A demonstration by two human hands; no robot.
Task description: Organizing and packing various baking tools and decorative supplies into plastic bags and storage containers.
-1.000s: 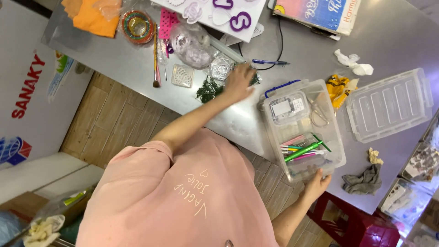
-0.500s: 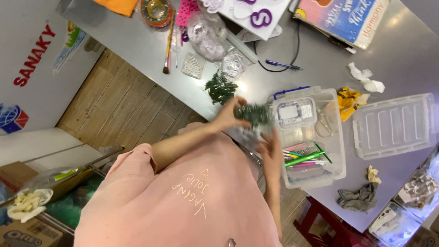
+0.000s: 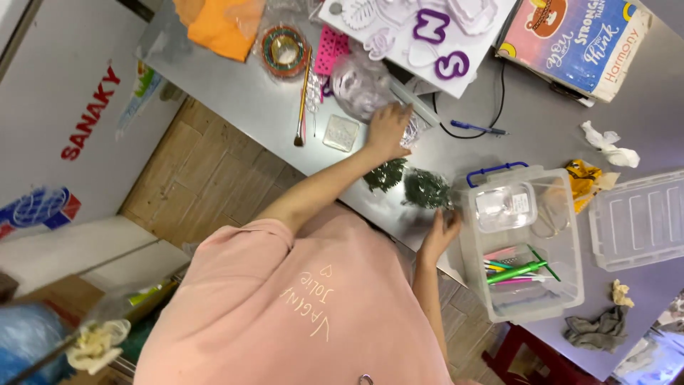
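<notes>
Two hands at work — left hand [image 3: 388,130] grasping crinkled clear plastic bag [image 3: 360,89], right hand [image 3: 439,232] at green foliage sprig [image 3: 426,188], its grip hidden — clear storage box [image 3: 563,285] beside.

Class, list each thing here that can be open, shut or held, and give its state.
Clear storage box: open, lid off.
Box lid: lying on the table beside the box.
Small clear tub: inside the box, lid on.
Left hand: resting on a clear plastic bag.
Right hand: touching a green sprig.
</notes>
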